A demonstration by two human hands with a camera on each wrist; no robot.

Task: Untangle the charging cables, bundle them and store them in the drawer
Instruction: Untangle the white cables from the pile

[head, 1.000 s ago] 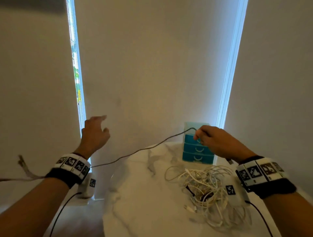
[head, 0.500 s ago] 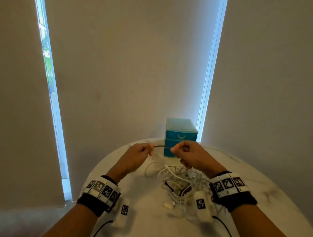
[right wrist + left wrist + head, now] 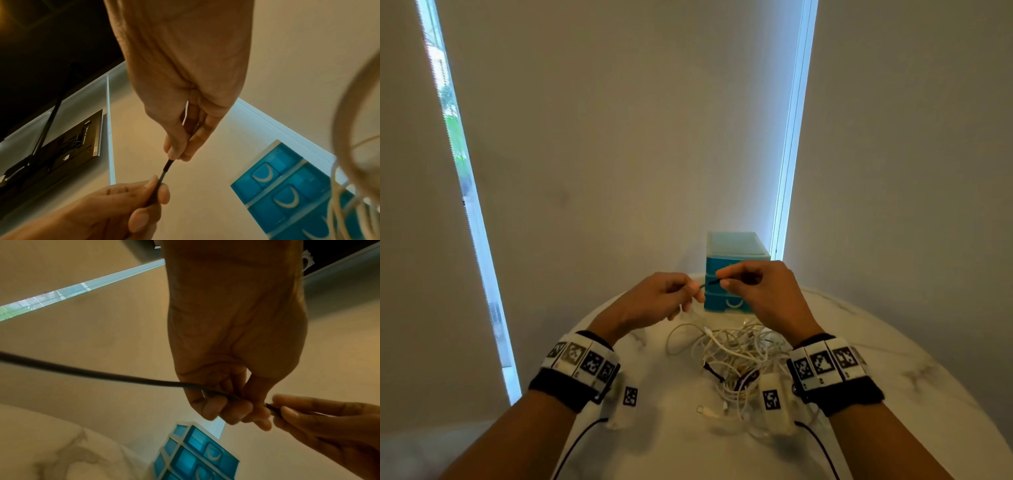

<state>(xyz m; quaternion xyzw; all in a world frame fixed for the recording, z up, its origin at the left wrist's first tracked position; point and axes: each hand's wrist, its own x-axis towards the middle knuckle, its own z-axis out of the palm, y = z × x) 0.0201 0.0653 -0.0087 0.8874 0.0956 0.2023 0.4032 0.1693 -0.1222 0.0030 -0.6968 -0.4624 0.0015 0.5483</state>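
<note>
Room is dim, w/ soft even light. Daylight enters only by two narrow bright strips (image 3: 789,137) beside the closed blinds (image 3: 619,137); the strips are overexposed, w/ bluish glow. Head view is sharp in centre but lines bend at the edges, wide-angle distortion. Wrist views have warm orange cast and some grain. The black cable (image 3: 82,371) is blurred near the lens; a white cable loop (image 3: 349,97) at right edge is fully out of focus.

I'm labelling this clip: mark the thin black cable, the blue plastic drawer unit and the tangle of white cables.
thin black cable (image 3: 165,167): right wrist view, the stretch between both hands.
blue plastic drawer unit (image 3: 736,245): head view, its top.
tangle of white cables (image 3: 736,356): head view, the heap's middle.
</note>
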